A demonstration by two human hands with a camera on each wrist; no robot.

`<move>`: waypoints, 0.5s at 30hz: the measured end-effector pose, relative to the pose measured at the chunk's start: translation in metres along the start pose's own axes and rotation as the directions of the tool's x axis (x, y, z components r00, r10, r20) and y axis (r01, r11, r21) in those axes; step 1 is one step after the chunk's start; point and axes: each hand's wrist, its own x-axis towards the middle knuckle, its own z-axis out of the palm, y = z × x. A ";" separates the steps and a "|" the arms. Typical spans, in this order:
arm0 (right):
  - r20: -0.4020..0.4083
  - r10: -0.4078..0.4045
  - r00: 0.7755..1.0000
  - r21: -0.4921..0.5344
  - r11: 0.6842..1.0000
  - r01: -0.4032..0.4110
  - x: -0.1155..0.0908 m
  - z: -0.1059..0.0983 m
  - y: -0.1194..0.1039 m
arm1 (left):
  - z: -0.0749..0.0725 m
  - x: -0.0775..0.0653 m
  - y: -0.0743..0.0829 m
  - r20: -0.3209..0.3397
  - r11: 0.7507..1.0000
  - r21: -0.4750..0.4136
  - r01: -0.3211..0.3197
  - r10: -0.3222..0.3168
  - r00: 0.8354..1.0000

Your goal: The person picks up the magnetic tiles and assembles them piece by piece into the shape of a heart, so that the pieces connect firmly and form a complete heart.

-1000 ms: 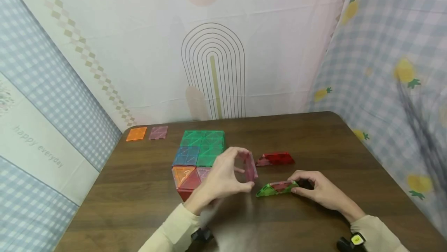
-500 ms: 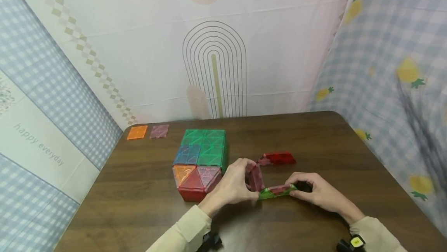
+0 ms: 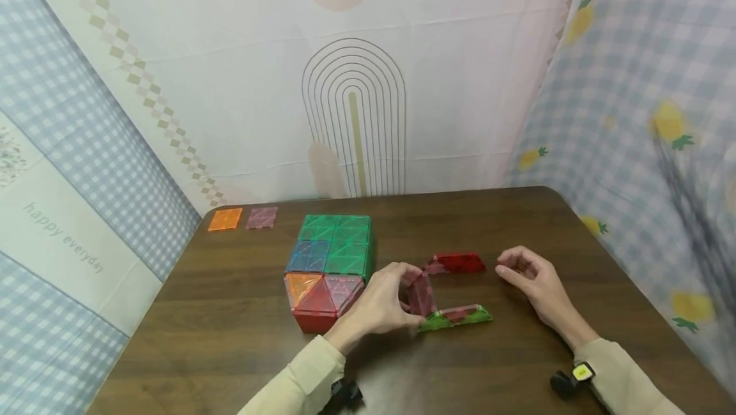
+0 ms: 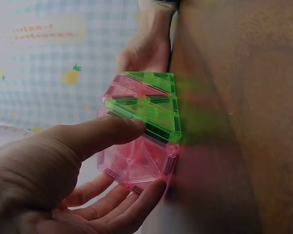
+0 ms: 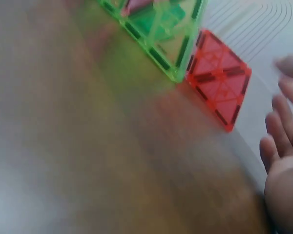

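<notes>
My left hand pinches an upright pink square magnetic tile, its thumb lying where that tile meets a green triangle. Joined at the near edge is a standing strip of green and pink triangle magnetic tiles. Behind it stands a row of red triangle magnetic tiles, with a pinkish piece at its left end. My right hand hovers to the right of both rows, fingers loosely bent and touching nothing. The left hand partly hides the pink square.
Left of the left hand stands a built block of green, blue, orange, pink and red tiles. An orange square tile and a purple square tile lie at the table's back left. Patterned cloth hangs behind and beside the wooden table.
The left hand has brought the pink square right and nearer, against the green strip. My right hand has let go of that strip and moved up and right.
</notes>
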 end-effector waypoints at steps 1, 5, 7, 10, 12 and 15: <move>-0.019 -0.002 1.000 -0.054 0.999 0.001 0.003 0.000 0.003 | 0.000 0.000 -0.001 0.003 1.000 -0.017 0.007 -0.007 1.000; 0.050 -0.013 0.999 -0.216 0.976 0.024 0.018 0.003 0.016 | 0.002 0.001 -0.003 0.009 0.998 -0.046 0.035 -0.035 0.999; 0.104 -0.014 0.995 -0.277 0.960 0.043 0.025 0.006 0.021 | 0.002 0.000 -0.004 0.007 0.998 -0.043 0.041 -0.041 0.999; 0.162 0.021 0.987 -0.356 0.934 0.039 0.035 0.009 0.023 | 0.002 0.000 -0.003 0.002 0.998 -0.042 0.043 -0.043 0.999; 0.185 0.043 0.982 -0.378 0.925 0.030 0.039 0.010 0.022 | 0.002 0.001 -0.002 0.001 0.998 -0.046 0.043 -0.043 0.999; 0.203 0.069 0.977 -0.377 0.926 0.013 0.042 0.010 0.019 | 0.002 0.001 -0.002 -0.005 0.997 -0.054 0.046 -0.046 0.999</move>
